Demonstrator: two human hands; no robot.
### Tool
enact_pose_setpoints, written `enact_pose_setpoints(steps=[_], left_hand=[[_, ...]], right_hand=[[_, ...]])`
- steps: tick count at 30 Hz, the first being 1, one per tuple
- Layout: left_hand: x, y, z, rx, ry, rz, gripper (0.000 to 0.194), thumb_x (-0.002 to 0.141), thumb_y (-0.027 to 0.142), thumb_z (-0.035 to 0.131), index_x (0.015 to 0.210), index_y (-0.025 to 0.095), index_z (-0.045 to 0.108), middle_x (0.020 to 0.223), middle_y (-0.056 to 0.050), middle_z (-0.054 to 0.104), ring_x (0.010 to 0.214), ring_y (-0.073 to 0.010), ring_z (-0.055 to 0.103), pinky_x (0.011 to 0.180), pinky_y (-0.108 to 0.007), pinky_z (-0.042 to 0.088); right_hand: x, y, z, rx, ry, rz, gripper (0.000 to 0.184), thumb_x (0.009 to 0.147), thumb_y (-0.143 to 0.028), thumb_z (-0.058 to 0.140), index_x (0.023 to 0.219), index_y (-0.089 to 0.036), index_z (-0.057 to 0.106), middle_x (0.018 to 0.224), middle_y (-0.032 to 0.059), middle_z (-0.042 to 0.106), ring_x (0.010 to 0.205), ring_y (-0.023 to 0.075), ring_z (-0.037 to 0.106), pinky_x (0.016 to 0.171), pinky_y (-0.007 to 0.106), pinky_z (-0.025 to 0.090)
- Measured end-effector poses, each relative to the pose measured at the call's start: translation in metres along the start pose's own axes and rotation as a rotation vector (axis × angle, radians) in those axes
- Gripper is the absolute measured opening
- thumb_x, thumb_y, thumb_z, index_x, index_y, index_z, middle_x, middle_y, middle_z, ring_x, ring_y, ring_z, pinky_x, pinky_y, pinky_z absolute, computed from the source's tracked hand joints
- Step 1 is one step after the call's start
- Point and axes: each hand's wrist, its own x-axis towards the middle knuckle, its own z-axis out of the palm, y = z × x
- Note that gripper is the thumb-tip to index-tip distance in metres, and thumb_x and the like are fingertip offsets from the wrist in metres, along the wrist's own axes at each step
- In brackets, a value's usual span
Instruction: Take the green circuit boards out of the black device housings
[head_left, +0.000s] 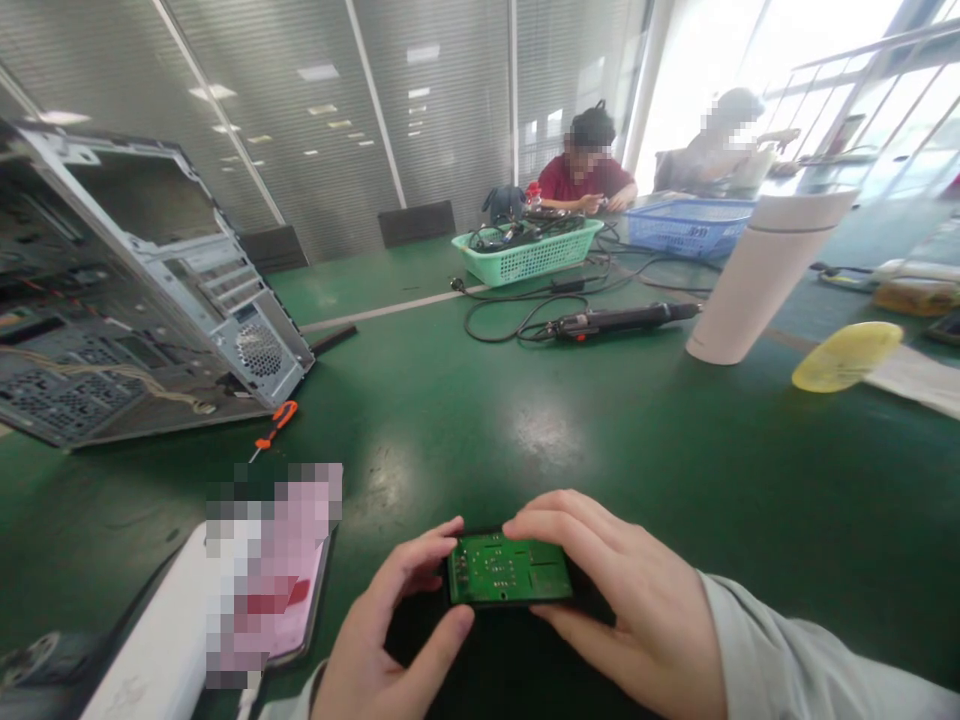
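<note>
Two hands [367,640] [637,590] apparently holding one board [506,568]

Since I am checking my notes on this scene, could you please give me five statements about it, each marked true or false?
1. The left hand and right hand are at the green circuit board. True.
2. The computer case stands to the right of the hands. False: it is on the left.
3. Cables lie in the light green basket. True.
4. The right hand holds the orange tool. False: it lies near the computer case.
5. A pale bottle stands beyond the hands. True.
</note>
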Motion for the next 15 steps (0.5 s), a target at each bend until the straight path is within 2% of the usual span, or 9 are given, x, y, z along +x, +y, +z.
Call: enact_pose_setpoints(steps=[4,7,10,15], left_hand=[[0.0004,-0.0013,-0.0011,0.034,-0.026,-0.012,0.025,0.082,0.027,0.068,0.107,0.031,0.066,0.126,-0.005,0.068,0.107,-0.0251,0.067,0.088,-0.032,0.054],[-0.0011,-0.0014,-0.0018,0.025,-0.035,-0.013,0.023,0.08,0.026,0.07,0.102,0.032,0.067,0.123,-0.004,0.07,0.107,-0.0255,0.067,0.087,-0.032,0.054],[-0.0018,-0.001,-0.002,0.011,-0.027,0.008,0.023,0.078,0.024,0.072,0.099,0.033,0.066,0.121,-0.003,0.07,0.11,-0.0259,0.065,0.09,-0.034,0.052],[-0.0017,0.0012,-0.0019,0.089,0.046,0.122,0.023,0.078,0.023,0.071,0.097,0.035,0.065,0.122,-0.001,0.068,0.113,-0.0247,0.064,0.096,-0.037,0.05]], right_hand=[[-0.0001,0.0021,0.0007,-0.062,0.007,-0.01,0.049,0.078,-0.01,0.058,0.12,-0.028,0.041,0.111,-0.0018,0.053,0.099,0.0119,0.051,0.079,0.022,0.046],[-0.0015,0.0031,0.0026,-0.102,0.04,-0.032,0.045,0.083,-0.028,0.069,0.12,-0.026,0.044,0.109,0.0001,0.053,0.097,0.0137,0.051,0.077,0.024,0.046],[-0.0019,0.0034,0.0047,-0.114,0.081,-0.086,0.036,0.092,-0.042,0.059,0.12,-0.024,0.045,0.107,0.0016,0.053,0.097,0.0144,0.05,0.077,0.025,0.046],[-0.0005,0.0025,0.0058,-0.12,0.121,-0.096,0.029,0.097,-0.042,0.048,0.119,-0.022,0.048,0.107,0.0027,0.053,0.097,0.0141,0.05,0.077,0.026,0.046]])
